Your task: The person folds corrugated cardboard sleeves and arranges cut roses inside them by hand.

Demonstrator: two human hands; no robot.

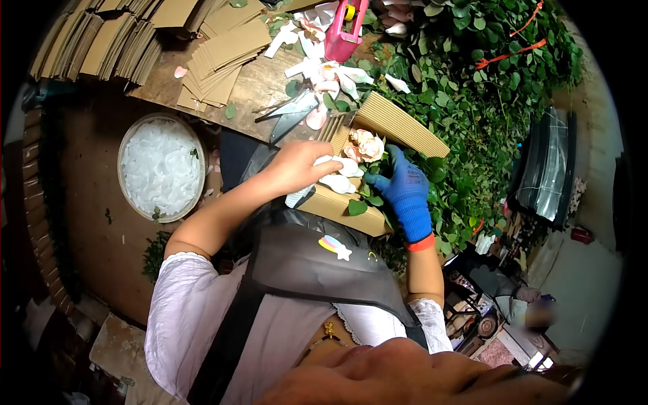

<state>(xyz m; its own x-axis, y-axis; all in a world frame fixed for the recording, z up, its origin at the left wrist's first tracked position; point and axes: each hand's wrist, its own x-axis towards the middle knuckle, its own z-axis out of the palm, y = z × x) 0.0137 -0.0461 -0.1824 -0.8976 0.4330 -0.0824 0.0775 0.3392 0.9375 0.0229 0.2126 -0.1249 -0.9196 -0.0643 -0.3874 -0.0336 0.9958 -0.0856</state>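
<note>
My left hand (304, 164), bare, is closed with its fingers on a rose bud in a white sleeve (349, 167). A second white-sleeved bud (337, 183) lies just below it. Pale pink open roses (366, 145) sit beside them, between two flaps of corrugated cardboard (401, 125). My right hand (407, 187), in a blue glove, curls its thumb and fingers round the leafy stems at the right of the blooms; the stems in its grip are partly hidden. Scissors (297, 113) rest on the table just beyond my left hand.
A big heap of leafy stems (472, 135) covers the right side. Cardboard pieces (226, 57) are stacked at the back left of the table. A pink tape dispenser (344, 40) stands among white-sleeved buds. A round tub of white sleeves (201, 145) is at the left.
</note>
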